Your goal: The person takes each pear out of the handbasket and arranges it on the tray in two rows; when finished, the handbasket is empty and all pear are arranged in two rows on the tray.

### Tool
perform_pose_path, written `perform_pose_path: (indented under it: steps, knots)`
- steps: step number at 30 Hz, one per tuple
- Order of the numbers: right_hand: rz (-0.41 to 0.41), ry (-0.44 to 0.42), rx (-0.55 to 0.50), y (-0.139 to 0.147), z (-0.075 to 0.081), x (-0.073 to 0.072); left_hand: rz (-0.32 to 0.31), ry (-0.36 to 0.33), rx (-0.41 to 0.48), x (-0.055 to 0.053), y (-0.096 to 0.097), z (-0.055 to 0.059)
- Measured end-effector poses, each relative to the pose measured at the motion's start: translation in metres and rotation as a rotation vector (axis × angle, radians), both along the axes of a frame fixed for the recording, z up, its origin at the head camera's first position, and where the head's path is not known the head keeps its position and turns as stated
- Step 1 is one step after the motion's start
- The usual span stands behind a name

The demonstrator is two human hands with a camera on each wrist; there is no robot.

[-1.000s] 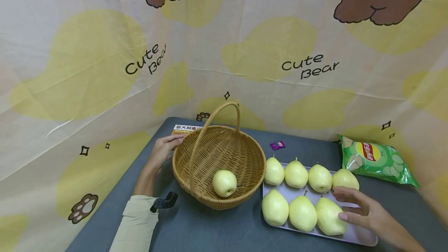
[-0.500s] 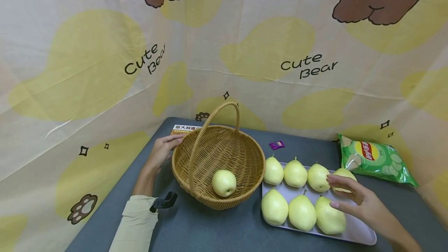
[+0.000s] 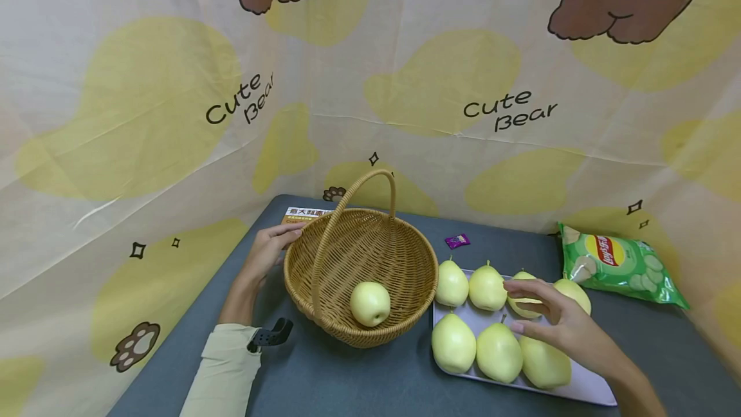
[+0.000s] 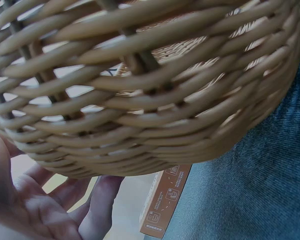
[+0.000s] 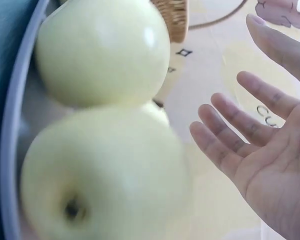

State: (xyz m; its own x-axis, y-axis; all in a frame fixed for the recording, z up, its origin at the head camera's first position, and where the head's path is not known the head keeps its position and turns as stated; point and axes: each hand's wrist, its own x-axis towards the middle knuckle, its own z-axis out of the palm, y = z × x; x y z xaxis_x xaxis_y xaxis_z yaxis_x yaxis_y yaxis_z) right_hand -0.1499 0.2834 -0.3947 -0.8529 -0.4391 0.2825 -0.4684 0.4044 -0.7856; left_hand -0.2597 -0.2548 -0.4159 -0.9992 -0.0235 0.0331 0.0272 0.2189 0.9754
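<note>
My left hand rests its outstretched fingers against the left rim of a wicker basket. In the left wrist view the basket's woven side fills the upper part, and the left hand's fingers lie along its edge. One pale yellow-green pear lies in the basket. My right hand, thumb and fingers spread apart, hovers over the pears on a light tray. It partly covers a back-row pear and a front-row pear. The right wrist view shows its palm holding nothing, beside a pear.
A green chip bag lies behind the tray at the right. Between basket and backdrop is a small purple packet. A printed box stands behind the basket's left side. Patterned cloth borders the table.
My right hand has moved left across the tray, from the rightmost front pear to above the middle pears, still holding nothing. The left hand and basket have stayed in place.
</note>
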Motion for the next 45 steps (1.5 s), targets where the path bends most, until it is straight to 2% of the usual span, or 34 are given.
perform_pose_path:
  steps: [10,21,30,37,45]
  knots:
    - [-0.001,-0.004,0.021,-0.030,0.011,-0.018,0.002,-0.004,-0.017,-0.001,0.000,0.000]
    - [0.049,-0.005,0.000,-0.069,0.025,-0.041,0.002,-0.006,0.000,0.000,-0.001,0.000]
    - [0.075,-0.046,0.014,-0.101,0.039,-0.055,0.003,-0.014,-0.003,0.000,0.000,0.001]
    - [0.115,-0.028,0.035,-0.124,0.052,-0.069,0.009,-0.019,-0.014,0.001,0.000,0.001]
    - [0.124,-0.056,0.051,-0.143,0.064,-0.079,0.016,-0.020,-0.025,0.001,0.000,0.001]
